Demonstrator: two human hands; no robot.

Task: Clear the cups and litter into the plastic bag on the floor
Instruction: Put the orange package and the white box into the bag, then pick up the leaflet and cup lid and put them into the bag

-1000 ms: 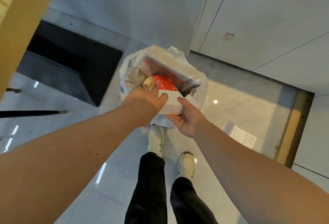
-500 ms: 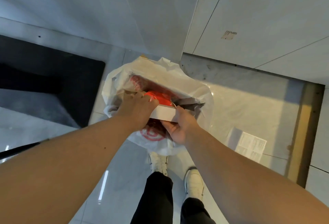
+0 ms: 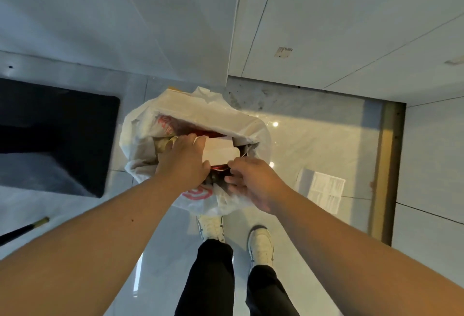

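A white translucent plastic bag [image 3: 136,145] with a red logo stands open on the floor just ahead of my feet. A white cardboard box [image 3: 219,151] lies across its mouth, over red packaging and crumpled paper litter [image 3: 163,141]. My left hand [image 3: 183,165] covers the box's left end, with the fingers curled over its far edge. My right hand [image 3: 253,182] hovers at the bag's near rim beside the box's near corner, fingers apart and loosely bent, holding nothing that I can see. What lies deeper in the bag is hidden.
A black mat [image 3: 62,127] lies on the floor to the left, with a black stick with a tan tip [image 3: 25,227] below it. To the right of the bag are a printed paper sheet [image 3: 324,187] and a brown threshold strip [image 3: 386,165]. Grey wall panels rise behind the bag.
The box has sunk lower into the bag and lies flatter. My right hand has come off its underside and drawn back to the rim. My left hand still presses on the box.
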